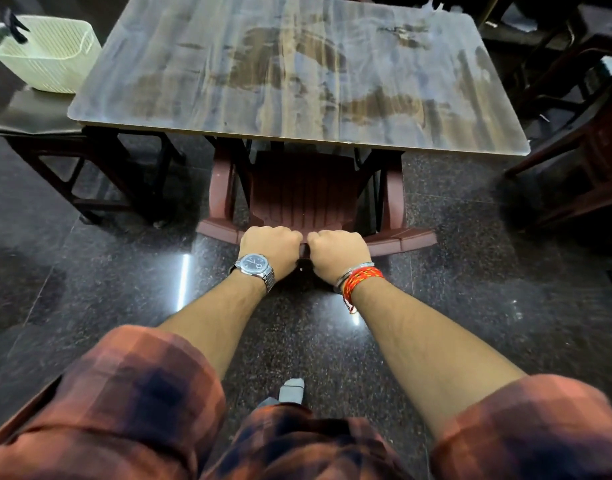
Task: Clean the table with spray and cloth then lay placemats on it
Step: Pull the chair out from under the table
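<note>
Both fists, left hand (270, 242) and right hand (339, 249), grip the chair (303, 192) back side by side, table (297, 81) just beyond them, so slide it evenly; what's probably the spray (16, 26) sits in the basket (55, 57) far left.

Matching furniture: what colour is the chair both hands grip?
The chair is reddish brown; head view.

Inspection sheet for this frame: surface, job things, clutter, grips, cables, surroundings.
Surface: table top streaked and patchy.
Job's things: no cloth or placemats seen; black item in basket, unclear whether spray.
Clutter: nothing seen.
Grips: left hand and right hand both curled over chair back's top edge.
Cables: nothing seen.
Surroundings: chair tucked under table; basket on seat at left; other chairs at right; dark polished floor.
</note>
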### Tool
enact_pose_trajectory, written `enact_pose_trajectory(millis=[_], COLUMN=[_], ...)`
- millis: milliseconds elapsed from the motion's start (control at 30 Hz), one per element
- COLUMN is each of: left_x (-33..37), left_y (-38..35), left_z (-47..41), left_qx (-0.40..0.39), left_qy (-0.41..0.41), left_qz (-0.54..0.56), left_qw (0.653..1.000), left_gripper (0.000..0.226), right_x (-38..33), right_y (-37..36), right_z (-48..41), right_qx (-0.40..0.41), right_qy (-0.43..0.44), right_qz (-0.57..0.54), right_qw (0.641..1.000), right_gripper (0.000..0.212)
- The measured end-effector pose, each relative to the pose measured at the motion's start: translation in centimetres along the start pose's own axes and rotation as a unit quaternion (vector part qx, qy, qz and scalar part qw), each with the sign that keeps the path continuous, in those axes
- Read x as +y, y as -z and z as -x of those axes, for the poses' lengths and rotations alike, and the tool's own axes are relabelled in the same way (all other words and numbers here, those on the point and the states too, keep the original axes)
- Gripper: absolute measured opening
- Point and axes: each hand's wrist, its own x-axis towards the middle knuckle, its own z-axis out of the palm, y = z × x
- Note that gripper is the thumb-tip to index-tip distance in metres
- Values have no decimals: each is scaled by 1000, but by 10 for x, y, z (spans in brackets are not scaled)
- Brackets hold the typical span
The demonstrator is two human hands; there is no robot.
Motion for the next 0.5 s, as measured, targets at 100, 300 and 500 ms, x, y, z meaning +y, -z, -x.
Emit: enact_pose_trajectory(millis=[100, 300, 500], left_x=[-1, 4, 81], left_y=[4, 28, 74], left_z=[3, -7, -84], left_qx=[-9, 16, 67], left_qy=[-7, -161, -170], left_qz=[8, 39, 77], left_qw=[1000, 986, 980], left_gripper=[15, 48, 63], right_x=[0, 48, 174], right_y=[1, 5, 11], right_z=[0, 22, 34], right_qx=[-8, 20, 84], right_qy=[-3, 117, 22], right_qz=[-18, -96, -99], right_qw=[1000, 988, 991], right_gripper=[22, 49, 59])
